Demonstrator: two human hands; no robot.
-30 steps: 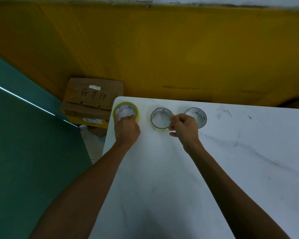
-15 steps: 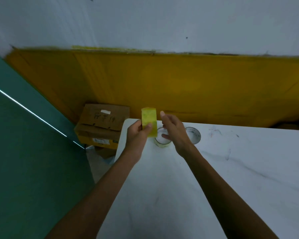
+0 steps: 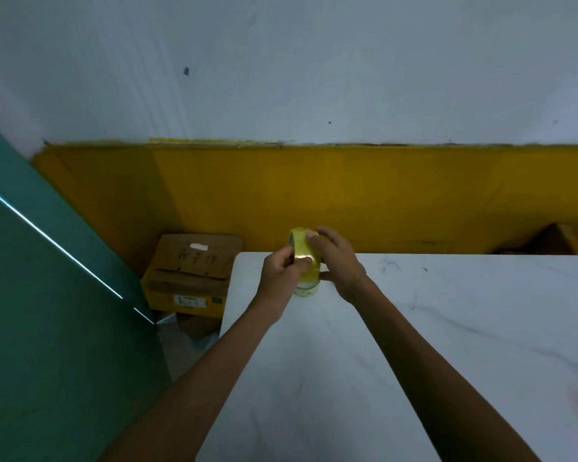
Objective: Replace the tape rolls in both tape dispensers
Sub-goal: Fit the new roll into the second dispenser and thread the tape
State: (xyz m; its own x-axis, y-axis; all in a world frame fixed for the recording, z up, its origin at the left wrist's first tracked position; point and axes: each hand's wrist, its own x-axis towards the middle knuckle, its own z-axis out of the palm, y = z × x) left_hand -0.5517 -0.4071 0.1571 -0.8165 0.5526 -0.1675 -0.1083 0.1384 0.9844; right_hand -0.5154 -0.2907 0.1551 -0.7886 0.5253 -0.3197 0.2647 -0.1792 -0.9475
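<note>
So the setting is a pale grey-white wall [image 3: 281, 78] with a wide mustard-yellow painted band [image 3: 381, 198] along the bottom, and a teal green panel [image 3: 30, 295] angling in on the left with a thin bright line running across it. A white marble-look table [image 3: 447, 328] with faint grey veins and a few scribbly marks fills the lower right, its rounded far-left corner sitting near the yellow band. Down on the floor beside that corner there's a worn brown cardboard box [image 3: 194, 268] with handwritten characters on its top flap and a yellow lower part with a label. Both bare arms reach in from the bottom and meet above the table's far-left end, where they've got a yellow roll of packing tape [image 3: 303, 253] held up off the surface, standing on edge so you mostly see its outer band. The left hand [image 3: 281, 275] is curled around the roll's near side, thumb pressed on the yellow band. The right hand [image 3: 339, 265] wraps the other side, with a fingertip on top of the roll and the thumb tucked under. Right below the hands, a second, paler clear-yellowish tape roll [image 3: 306, 290] lies flat on the table, mostly hidden by them, and a sliver of another roll peeks out past the right wrist, too covered to say much.
</note>
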